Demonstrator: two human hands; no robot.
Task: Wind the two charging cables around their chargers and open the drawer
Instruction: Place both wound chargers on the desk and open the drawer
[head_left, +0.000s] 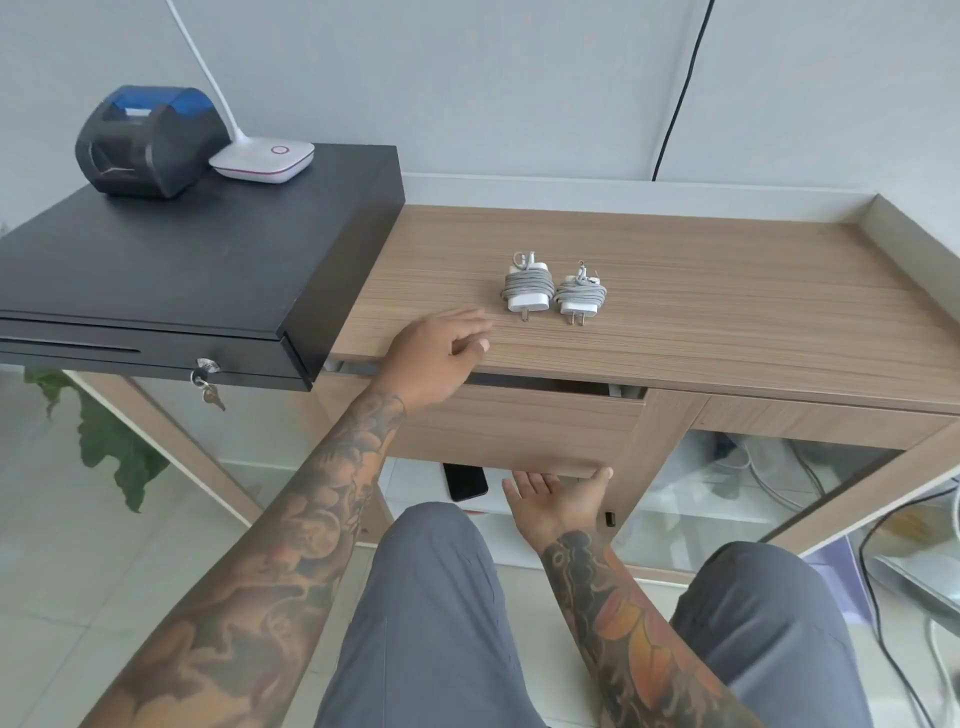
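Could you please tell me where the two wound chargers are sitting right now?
In the head view, both chargers lie side by side on the wooden desk top, right of the black cash drawer and just beyond the left hand.

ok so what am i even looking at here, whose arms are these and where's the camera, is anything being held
There is no machine here. A person wears one wide-angle camera on the head, so you look forward and down along their own tattooed arms and grey trousers.

In front is a wooden desk. On it lie two white chargers, side by side, each with its grey cable wound round it. To the left sits a black cash drawer carrying a small printer and a white lamp base.

The left hand rests open on the desk's front edge. The right hand, palm up, has its fingers under the bottom edge of the drawer, which is a little way out. Neither hand holds anything.
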